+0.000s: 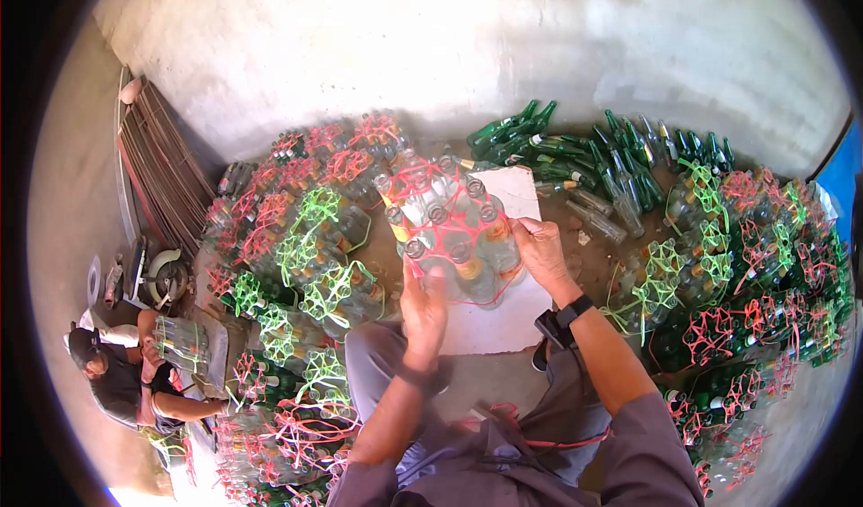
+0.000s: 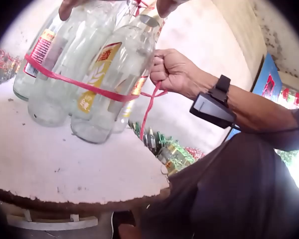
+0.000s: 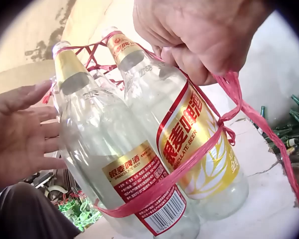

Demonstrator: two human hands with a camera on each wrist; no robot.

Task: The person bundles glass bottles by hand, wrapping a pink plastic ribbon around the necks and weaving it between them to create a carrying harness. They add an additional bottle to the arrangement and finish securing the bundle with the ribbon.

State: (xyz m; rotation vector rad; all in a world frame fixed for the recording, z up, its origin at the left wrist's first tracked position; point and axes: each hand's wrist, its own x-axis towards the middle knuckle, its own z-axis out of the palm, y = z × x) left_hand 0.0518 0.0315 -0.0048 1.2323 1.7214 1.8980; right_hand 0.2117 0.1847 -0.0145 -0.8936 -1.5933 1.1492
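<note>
A bundle of clear glass beer bottles (image 1: 476,278) with gold and red labels stands tilted on a white board (image 1: 490,327). Red plastic twine (image 3: 164,186) loops round the bottles' lower bodies and laces across their necks. My right hand (image 1: 544,255) is curled tightly round the twine at the bundle's right side, and a loose tail hangs below the fist (image 3: 204,45). At the near left side, my left hand (image 1: 422,314) lies against the bottles with its fingers extended (image 3: 25,129).
Twine-bound bottle bundles (image 1: 324,237) crowd the left, and more bundles (image 1: 710,327) crowd the right. Loose green bottles (image 1: 548,147) lie along the wall (image 1: 449,48). Another person (image 1: 117,372) sits at far left beside a bundle of clear bottles (image 1: 184,341).
</note>
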